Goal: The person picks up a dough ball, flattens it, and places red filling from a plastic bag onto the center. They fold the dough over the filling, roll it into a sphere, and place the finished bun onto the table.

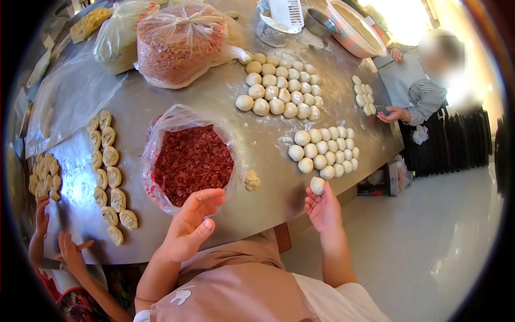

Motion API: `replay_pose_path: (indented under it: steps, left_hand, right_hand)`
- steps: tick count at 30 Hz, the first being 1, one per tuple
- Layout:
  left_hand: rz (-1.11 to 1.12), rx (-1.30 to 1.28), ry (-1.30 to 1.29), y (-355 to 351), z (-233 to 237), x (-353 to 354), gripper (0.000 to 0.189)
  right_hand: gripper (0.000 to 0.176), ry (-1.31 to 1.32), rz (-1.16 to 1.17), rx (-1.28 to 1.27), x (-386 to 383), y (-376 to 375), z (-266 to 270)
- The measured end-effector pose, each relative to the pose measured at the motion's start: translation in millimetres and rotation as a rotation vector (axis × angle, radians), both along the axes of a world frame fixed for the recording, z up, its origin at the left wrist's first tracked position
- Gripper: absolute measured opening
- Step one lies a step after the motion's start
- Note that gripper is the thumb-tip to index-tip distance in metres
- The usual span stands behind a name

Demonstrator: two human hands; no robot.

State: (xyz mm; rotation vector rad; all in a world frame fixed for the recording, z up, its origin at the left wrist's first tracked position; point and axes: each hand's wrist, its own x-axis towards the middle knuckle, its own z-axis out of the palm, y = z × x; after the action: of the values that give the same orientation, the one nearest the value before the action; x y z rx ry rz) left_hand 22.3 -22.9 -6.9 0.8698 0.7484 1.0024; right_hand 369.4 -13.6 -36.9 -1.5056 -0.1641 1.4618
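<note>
My right hand (324, 208) is at the table's front edge, with a white dough ball (317, 185) at its fingertips, just below the front group of dough balls (324, 150). My left hand (194, 222) is raised with fingers apart and nothing in it, over the near rim of a plastic-lined container of red diced filling (193, 161). A small lump of beige dough (252, 180) lies right of that filling. Farther back sits a larger group of floured dough balls (281, 88). Two columns of flattened, folded dough pieces (110, 155) run along the left.
Tied bags of pinkish crumbs (179, 45) and pale filling (120, 43) stand at the back. A co-worker's hands (70, 252) are at lower left near more dough pieces (45, 176). Another person (424, 91) stands at the right end beside flattened dough (363, 96). A basin (354, 27) sits behind.
</note>
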Motion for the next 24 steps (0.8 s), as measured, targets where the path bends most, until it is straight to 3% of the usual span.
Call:
replay_pose_path:
  steps: [12, 15, 21, 24]
  left_hand:
    - [0.118, -0.124, 0.098, -7.7, -5.3, -1.0, 0.050]
    - [0.077, -0.139, 0.017, -8.8, -10.1, -6.7, 0.038]
    - [0.115, -0.148, 0.083, -9.0, -8.0, -4.1, 0.046]
    - [0.106, -0.152, 0.094, -9.9, -8.4, -3.4, 0.045]
  right_hand:
    - [0.049, -0.028, 0.052, -0.212, 21.2, 39.0, -15.1]
    - [0.049, -0.014, 0.047, -0.198, 25.8, 35.3, -20.0]
    - [0.048, 0.057, 0.003, -0.147, 22.5, 36.5, -26.6]
    - [0.062, -0.106, 0.098, -0.205, 22.3, 40.0, -28.1]
